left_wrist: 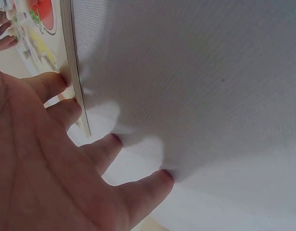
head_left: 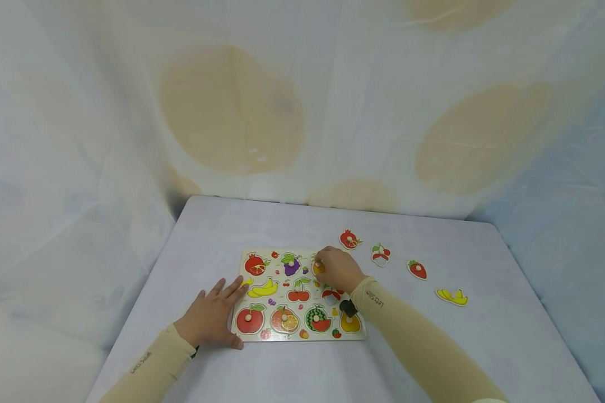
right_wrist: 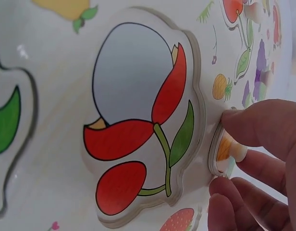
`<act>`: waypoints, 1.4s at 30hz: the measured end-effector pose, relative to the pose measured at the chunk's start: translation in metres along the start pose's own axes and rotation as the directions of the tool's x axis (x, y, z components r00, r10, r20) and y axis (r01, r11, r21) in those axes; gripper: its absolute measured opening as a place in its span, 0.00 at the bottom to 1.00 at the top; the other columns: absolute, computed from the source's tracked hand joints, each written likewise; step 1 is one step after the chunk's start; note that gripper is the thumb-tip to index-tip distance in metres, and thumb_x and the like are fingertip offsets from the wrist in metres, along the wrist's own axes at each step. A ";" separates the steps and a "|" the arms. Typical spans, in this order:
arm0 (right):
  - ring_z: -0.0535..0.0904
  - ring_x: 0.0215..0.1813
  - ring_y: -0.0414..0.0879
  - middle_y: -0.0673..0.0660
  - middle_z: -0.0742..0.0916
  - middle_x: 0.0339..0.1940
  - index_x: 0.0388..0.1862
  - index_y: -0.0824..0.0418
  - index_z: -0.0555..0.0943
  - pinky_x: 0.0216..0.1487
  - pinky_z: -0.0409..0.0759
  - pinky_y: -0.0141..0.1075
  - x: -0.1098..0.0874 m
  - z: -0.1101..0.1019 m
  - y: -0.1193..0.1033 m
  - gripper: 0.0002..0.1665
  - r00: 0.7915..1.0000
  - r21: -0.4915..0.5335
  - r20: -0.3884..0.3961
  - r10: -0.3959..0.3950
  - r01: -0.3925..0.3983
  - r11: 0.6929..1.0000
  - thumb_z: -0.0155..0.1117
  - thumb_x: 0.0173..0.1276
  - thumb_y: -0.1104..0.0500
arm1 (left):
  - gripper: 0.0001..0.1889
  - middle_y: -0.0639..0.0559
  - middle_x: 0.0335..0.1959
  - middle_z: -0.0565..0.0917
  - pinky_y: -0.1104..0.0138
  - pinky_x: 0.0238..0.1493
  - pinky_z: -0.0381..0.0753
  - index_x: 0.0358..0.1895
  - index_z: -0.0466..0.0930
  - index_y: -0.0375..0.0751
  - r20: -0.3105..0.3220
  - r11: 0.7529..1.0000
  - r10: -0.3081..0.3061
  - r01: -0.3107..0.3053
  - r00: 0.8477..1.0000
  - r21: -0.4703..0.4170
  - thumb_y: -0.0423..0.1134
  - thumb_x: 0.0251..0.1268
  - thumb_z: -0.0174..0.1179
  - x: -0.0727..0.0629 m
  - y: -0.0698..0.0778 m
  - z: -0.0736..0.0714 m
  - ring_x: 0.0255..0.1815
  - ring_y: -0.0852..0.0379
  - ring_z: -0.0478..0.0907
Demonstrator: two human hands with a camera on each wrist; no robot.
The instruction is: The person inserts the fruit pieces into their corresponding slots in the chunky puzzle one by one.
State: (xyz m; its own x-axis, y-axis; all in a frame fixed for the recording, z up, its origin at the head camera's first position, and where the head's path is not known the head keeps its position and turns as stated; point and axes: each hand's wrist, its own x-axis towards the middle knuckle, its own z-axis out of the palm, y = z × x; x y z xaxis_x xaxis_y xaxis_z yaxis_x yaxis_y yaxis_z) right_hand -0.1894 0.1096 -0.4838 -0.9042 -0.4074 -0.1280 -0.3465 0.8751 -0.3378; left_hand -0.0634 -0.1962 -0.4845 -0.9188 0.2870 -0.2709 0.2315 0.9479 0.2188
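Note:
A wooden fruit puzzle board (head_left: pixel 277 300) lies flat on the table. My left hand (head_left: pixel 213 313) rests at its left edge with fingers spread; in the left wrist view some fingertips (left_wrist: pixel 66 113) touch the board's edge and others press the tablecloth. Over the board's upper right, my right hand (head_left: pixel 340 270) pinches an orange-yellow fruit puzzle piece (right_wrist: pixel 224 153) with a knob, low at the board's surface. Its exact fruit is partly hidden by the fingers. Beside that hand is the red lychee picture (right_wrist: pixel 133 139) in its recess, showing no knob.
Loose knobbed pieces lie right of the board: a pomegranate (head_left: pixel 349 240), a lychee (head_left: pixel 380 254), a strawberry (head_left: pixel 417 270) and bananas (head_left: pixel 452 297). Knobbed grapes (head_left: pixel 291 265), cherries (head_left: pixel 298 292), an apple (head_left: pixel 249 319) and a watermelon (head_left: pixel 317 319) sit in the board.

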 end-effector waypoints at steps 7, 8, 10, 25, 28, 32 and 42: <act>0.81 0.51 0.49 0.55 0.85 0.54 0.49 0.58 0.86 0.57 0.80 0.43 0.000 0.001 -0.001 0.19 1.000 0.001 -0.008 -0.006 0.006 1.000 0.76 0.60 0.53 | 0.65 0.51 0.80 0.56 0.29 0.64 0.58 0.77 0.61 0.47 -0.001 1.000 0.001 -0.001 1.000 0.000 0.64 0.27 0.81 -0.001 0.001 -0.001 0.76 0.34 0.52; 0.81 0.50 0.48 0.55 0.85 0.53 0.49 0.58 0.85 0.57 0.80 0.43 0.000 0.002 -0.001 0.19 1.000 0.001 -0.009 -0.006 0.006 1.000 0.76 0.60 0.53 | 0.65 0.51 0.80 0.56 0.29 0.64 0.58 0.77 0.61 0.47 -0.001 1.000 0.002 -0.002 1.000 0.000 0.64 0.27 0.81 -0.001 0.001 -0.001 0.76 0.34 0.52; 0.81 0.48 0.48 0.55 0.85 0.52 0.49 0.58 0.85 0.56 0.80 0.43 0.000 0.002 0.000 0.19 1.000 0.002 -0.013 -0.006 0.006 1.000 0.76 0.60 0.53 | 0.65 0.51 0.80 0.56 0.29 0.63 0.58 0.77 0.61 0.47 -0.003 1.000 0.008 -0.008 1.000 -0.003 0.64 0.27 0.81 0.000 0.001 -0.001 0.76 0.34 0.52; 0.81 0.51 0.48 0.55 0.84 0.56 0.51 0.57 0.85 0.56 0.80 0.44 -0.004 -0.002 0.007 0.18 0.999 0.010 -0.024 -0.025 0.026 1.000 0.74 0.62 0.55 | 0.66 0.52 0.80 0.54 0.29 0.64 0.57 0.78 0.60 0.48 0.002 1.000 0.010 -0.010 1.000 -0.004 0.66 0.26 0.81 0.008 -0.007 0.004 0.77 0.35 0.50; 0.81 0.48 0.47 0.54 0.83 0.57 0.52 0.57 0.85 0.55 0.81 0.44 -0.006 -0.004 0.012 0.18 0.999 0.022 -0.031 -0.026 0.027 0.999 0.72 0.63 0.56 | 0.66 0.52 0.80 0.54 0.29 0.64 0.56 0.78 0.60 0.48 0.008 1.000 0.003 -0.003 1.000 -0.005 0.65 0.26 0.81 0.007 -0.009 0.003 0.77 0.34 0.50; 0.81 0.51 0.48 0.53 0.83 0.58 0.54 0.56 0.84 0.57 0.79 0.45 -0.013 -0.011 0.022 0.19 0.998 -0.004 -0.042 -0.036 0.036 0.999 0.71 0.64 0.56 | 0.66 0.51 0.80 0.54 0.29 0.64 0.56 0.78 0.60 0.48 0.010 1.000 -0.002 0.002 1.000 -0.002 0.65 0.27 0.81 0.006 -0.011 0.001 0.77 0.34 0.50; 0.82 0.50 0.48 0.56 0.81 0.61 0.54 0.56 0.84 0.52 0.82 0.47 -0.047 -0.027 0.065 0.20 0.996 -0.008 -0.053 0.066 -0.067 0.998 0.73 0.63 0.57 | 0.65 0.50 0.80 0.55 0.29 0.64 0.56 0.77 0.61 0.47 0.013 1.000 0.003 -0.003 1.000 -0.005 0.65 0.27 0.81 0.002 -0.015 -0.003 0.76 0.33 0.51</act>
State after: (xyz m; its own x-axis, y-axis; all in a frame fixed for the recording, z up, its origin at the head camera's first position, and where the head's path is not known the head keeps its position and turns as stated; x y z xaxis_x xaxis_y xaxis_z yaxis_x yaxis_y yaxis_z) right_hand -0.1764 0.1930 -0.4746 -0.9371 -0.3341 -0.1008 -0.2873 0.9026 -0.3206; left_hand -0.0698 -0.2100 -0.4852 -0.9139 0.2913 -0.2828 0.2322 0.9464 0.2245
